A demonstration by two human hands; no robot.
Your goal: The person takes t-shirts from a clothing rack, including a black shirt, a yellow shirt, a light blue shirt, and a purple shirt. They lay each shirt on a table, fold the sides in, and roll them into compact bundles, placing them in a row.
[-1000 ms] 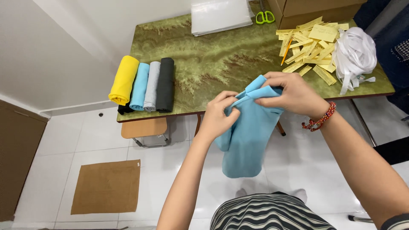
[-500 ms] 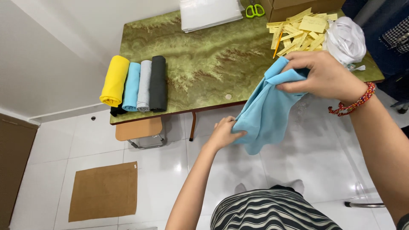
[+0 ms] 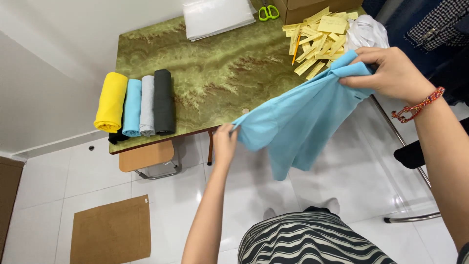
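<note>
I hold a light blue garment (image 3: pixel 298 120) stretched between both hands above the front edge of a green marbled table (image 3: pixel 215 73). My right hand (image 3: pixel 388 71), with a red beaded bracelet at the wrist, grips its bunched upper end at the right. My left hand (image 3: pixel 224 142) pinches the lower left corner just off the table's front edge. The rest of the cloth hangs below over the floor.
Rolled yellow (image 3: pixel 111 101), light blue (image 3: pixel 132 107), grey (image 3: pixel 147 105) and black (image 3: pixel 164 101) garments lie side by side at the table's left. Yellow paper slips (image 3: pixel 317 36), a white bag (image 3: pixel 366 32), green scissors (image 3: pixel 266 12) and white sheets (image 3: pixel 217 17) sit at the back. A stool (image 3: pixel 146 156) and cardboard (image 3: pixel 111 232) are below.
My hands have drawn apart: the right moved up and to the right, the left down and to the left, spreading the blue garment from a bunched hold into a stretched span.
</note>
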